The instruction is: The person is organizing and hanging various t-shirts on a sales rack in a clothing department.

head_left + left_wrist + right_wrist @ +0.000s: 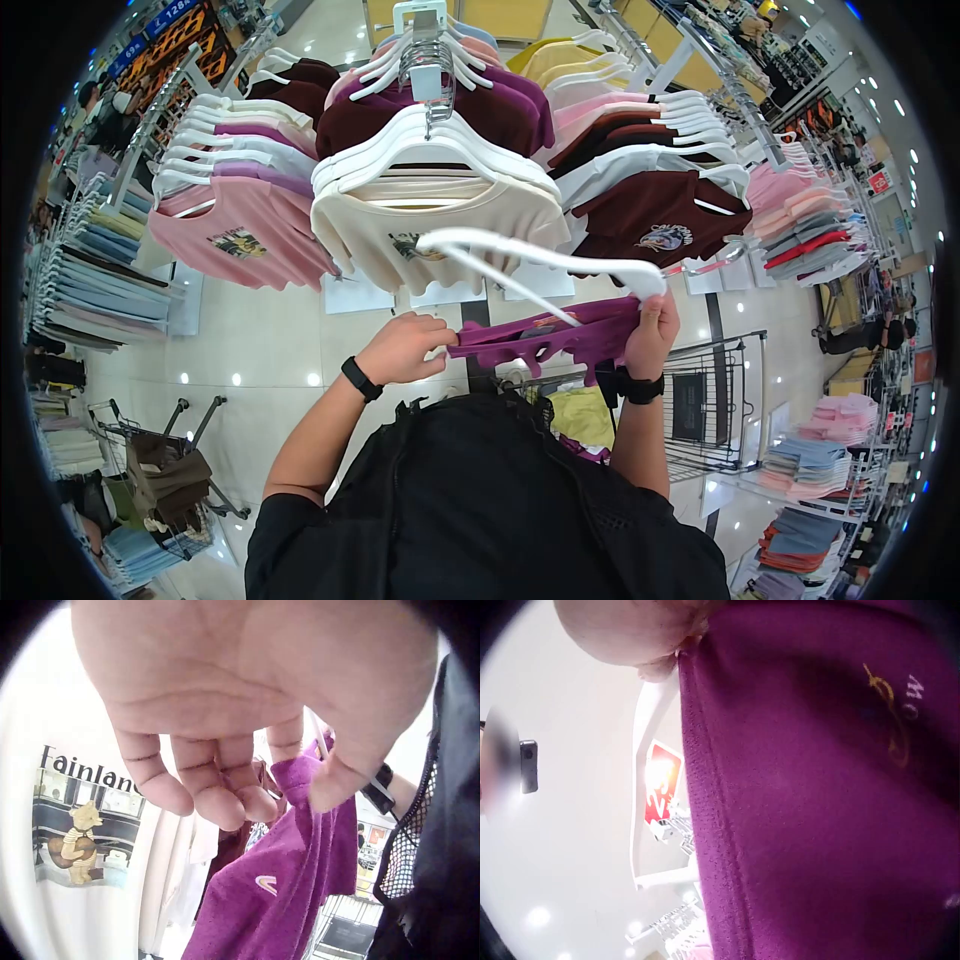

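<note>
A purple shirt (pixel 602 338) stretches between my two hands in front of my chest. At its left end, my left hand (pixel 405 348) pinches the edge between thumb and index finger, the other fingers hanging loosely bent. My right hand (pixel 655 333) grips the opposite end together with one end of a white hanger (pixel 500 240). The hanger slants up and left over the garment, its lower bar reaching down to the neckline. Small lettering (pixel 913 697) and a gold line show on the purple cloth in the right wrist view.
A rack ahead carries cream shirts (pixel 450 225), pink shirts (pixel 245 220) and dark maroon shirts (pixel 660 215) on white hangers. A wire cart (pixel 715 400) stands close at my right, and a loaded cart (pixel 165 470) at the lower left. Clothing shelves line both sides.
</note>
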Demonstrator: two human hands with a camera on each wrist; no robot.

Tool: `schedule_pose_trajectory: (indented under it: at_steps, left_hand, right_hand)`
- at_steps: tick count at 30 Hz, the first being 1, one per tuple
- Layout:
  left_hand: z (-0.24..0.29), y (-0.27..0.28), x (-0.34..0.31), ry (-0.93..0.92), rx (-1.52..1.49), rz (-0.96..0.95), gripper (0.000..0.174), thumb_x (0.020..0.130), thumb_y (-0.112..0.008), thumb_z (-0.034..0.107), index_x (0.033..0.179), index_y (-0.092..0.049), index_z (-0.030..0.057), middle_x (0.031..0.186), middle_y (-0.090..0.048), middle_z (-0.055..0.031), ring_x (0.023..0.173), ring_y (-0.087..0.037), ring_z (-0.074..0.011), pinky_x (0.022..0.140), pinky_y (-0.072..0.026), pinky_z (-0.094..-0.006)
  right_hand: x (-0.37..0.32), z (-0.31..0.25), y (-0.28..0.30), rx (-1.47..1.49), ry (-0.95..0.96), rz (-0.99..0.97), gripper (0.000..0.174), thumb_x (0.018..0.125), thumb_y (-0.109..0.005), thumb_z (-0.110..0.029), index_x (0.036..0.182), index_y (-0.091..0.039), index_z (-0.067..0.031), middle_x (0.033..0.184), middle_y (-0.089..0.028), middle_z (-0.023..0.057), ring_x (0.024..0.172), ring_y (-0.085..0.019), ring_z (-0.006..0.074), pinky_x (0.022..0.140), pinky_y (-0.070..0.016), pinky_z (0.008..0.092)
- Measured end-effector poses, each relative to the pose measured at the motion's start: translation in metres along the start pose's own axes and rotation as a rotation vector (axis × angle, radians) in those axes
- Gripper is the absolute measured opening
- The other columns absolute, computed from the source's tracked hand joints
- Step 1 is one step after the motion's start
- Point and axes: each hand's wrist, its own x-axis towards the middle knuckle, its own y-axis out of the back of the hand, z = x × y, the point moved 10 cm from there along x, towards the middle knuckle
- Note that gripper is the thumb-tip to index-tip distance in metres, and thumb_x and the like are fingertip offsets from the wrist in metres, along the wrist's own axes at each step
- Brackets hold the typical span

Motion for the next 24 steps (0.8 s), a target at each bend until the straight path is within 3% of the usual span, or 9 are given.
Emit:
schedule_pose_trajectory:
  at_steps: [3,4,8,11,14,15,18,20,24]
  left_hand:
    - [-0.009,0.026,-0.002,0.051,0.001,0.023,0.018,0.08,-0.077,0.023,0.091,-0.067,0.0118,0.077,-0.059,-0.0046,0.077,-0.061,-0.0271,0.07,-0.0469,-0.0397]
    - [-0.01,0.044,-0.003,0.026,0.005,0.125,0.02,0.079,-0.08,0.024,0.083,-0.066,0.0102,0.074,-0.058,-0.004,0.073,-0.059,-0.0267,0.068,-0.0462,-0.0398]
    - [-0.004,0.081,-0.009,-0.042,0.071,0.211,0.023,0.075,-0.083,0.02,0.076,-0.062,0.0086,0.073,-0.056,-0.0031,0.07,-0.056,-0.0251,0.063,-0.045,-0.0377]
    - [-0.002,0.09,-0.007,-0.033,0.064,0.225,0.024,0.076,-0.082,0.018,0.075,-0.061,0.0076,0.073,-0.056,-0.0035,0.07,-0.056,-0.0255,0.063,-0.0457,-0.0387]
    - [-0.004,0.083,-0.004,-0.022,-0.047,0.214,0.018,0.078,-0.082,0.01,0.081,-0.064,0.006,0.077,-0.06,-0.0057,0.073,-0.059,-0.0269,0.065,-0.0462,-0.0395]
    - [0.006,0.08,0.001,-0.024,-0.046,0.212,0.018,0.078,-0.082,0.01,0.081,-0.064,0.006,0.077,-0.06,-0.0057,0.073,-0.059,-0.0269,0.065,-0.0462,-0.0395]
    - [-0.001,0.09,0.003,0.184,-0.213,0.382,0.027,0.085,-0.079,0.011,0.109,-0.068,0.0041,0.096,-0.069,-0.0109,0.085,-0.065,-0.0303,0.078,-0.0519,-0.0405]
    - [-0.025,0.078,-0.008,0.253,-0.14,0.312,0.025,0.087,-0.078,0.012,0.109,-0.069,0.0038,0.095,-0.069,-0.0117,0.085,-0.065,-0.0301,0.078,-0.0515,-0.0403]
    - [-0.036,0.069,-0.014,0.312,-0.051,0.276,0.016,0.092,-0.072,0.02,0.099,-0.067,0.006,0.083,-0.068,-0.0098,0.076,-0.065,-0.0303,0.069,-0.0499,-0.0401]
  right_hand:
    - [-0.001,-0.011,-0.007,-0.176,0.112,-0.219,0.037,0.107,-0.055,-0.033,0.106,-0.065,0.0023,0.081,-0.057,0.0006,0.074,-0.049,0.0097,0.068,-0.0398,0.0262]
    - [0.0,-0.014,-0.009,-0.22,0.139,-0.274,0.033,0.105,-0.059,-0.031,0.104,-0.065,0.0021,0.075,-0.056,0.0029,0.069,-0.048,0.0109,0.063,-0.0399,0.0281]
    - [-0.006,-0.001,-0.01,-0.246,0.085,-0.32,0.031,0.105,-0.059,-0.029,0.104,-0.065,0.0014,0.073,-0.054,0.0044,0.067,-0.048,0.012,0.062,-0.0399,0.0289]
    - [-0.014,0.0,-0.029,-0.349,0.029,-0.406,0.024,0.101,-0.064,-0.024,0.099,-0.066,0.0,0.074,-0.058,0.0108,0.063,-0.053,0.0201,0.061,-0.0437,0.0326]
    - [-0.032,0.009,-0.061,-0.256,0.002,-0.491,0.014,0.095,-0.068,-0.014,0.099,-0.068,-0.0003,0.078,-0.063,0.0135,0.065,-0.06,0.0259,0.063,-0.0471,0.0338]
    - [-0.035,0.012,-0.068,-0.212,0.007,-0.481,0.013,0.096,-0.067,-0.013,0.099,-0.068,0.0003,0.077,-0.062,0.0123,0.065,-0.058,0.0228,0.064,-0.0465,0.032]
    - [-0.031,0.01,-0.075,-0.204,-0.043,-0.434,0.014,0.098,-0.065,-0.012,0.099,-0.068,0.0011,0.077,-0.061,0.0101,0.066,-0.055,0.0194,0.065,-0.0457,0.0302]
    - [-0.023,0.002,-0.075,-0.14,0.004,-0.329,0.015,0.099,-0.064,-0.013,0.101,-0.068,0.0018,0.076,-0.06,0.0081,0.066,-0.052,0.0171,0.065,-0.0443,0.0288]
    - [-0.012,-0.005,-0.093,-0.111,-0.001,-0.403,0.016,0.099,-0.065,-0.013,0.105,-0.069,0.0015,0.08,-0.065,0.0089,0.07,-0.057,0.0172,0.068,-0.0469,0.0288]
